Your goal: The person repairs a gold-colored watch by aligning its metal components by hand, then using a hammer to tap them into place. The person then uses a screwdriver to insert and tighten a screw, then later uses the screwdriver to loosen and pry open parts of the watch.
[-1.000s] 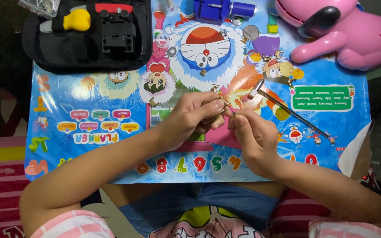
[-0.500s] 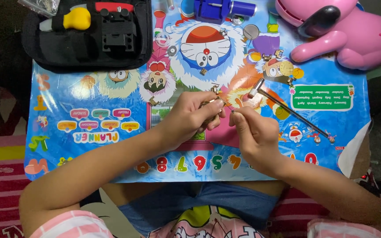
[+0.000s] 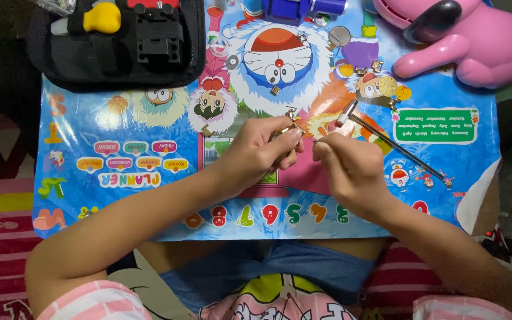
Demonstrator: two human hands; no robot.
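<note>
Overhead view of a small table covered by a glossy blue cartoon-printed planner sheet (image 3: 120, 148), whose near edge runs just above the person's lap and whose right corner curls up. The left hand (image 3: 256, 155) and the right hand (image 3: 351, 169) meet near the sheet's centre, fingertips almost touching: the left hand is pinched shut on a small gold-coloured metal watch part (image 3: 291, 121) (its exact form is too small to tell), while the right hand is closed around a thin metal pin-like tool (image 3: 321, 139) whose tip points at that part. Just beyond the right hand lies a small silver-headed hammer with a long dark handle (image 3: 386, 142), slanting toward the sheet's right edge. Small loose gold and silver pieces (image 3: 380, 86) are scattered above the hands. At the far left corner sits a black zip-open tool case (image 3: 120, 41) — overlapping the sheet's far edge; at the far right, a pink plastic toy-shaped fan (image 3: 481, 41). The widest open room lies to the left of the hands, over the weekday labels.
</note>
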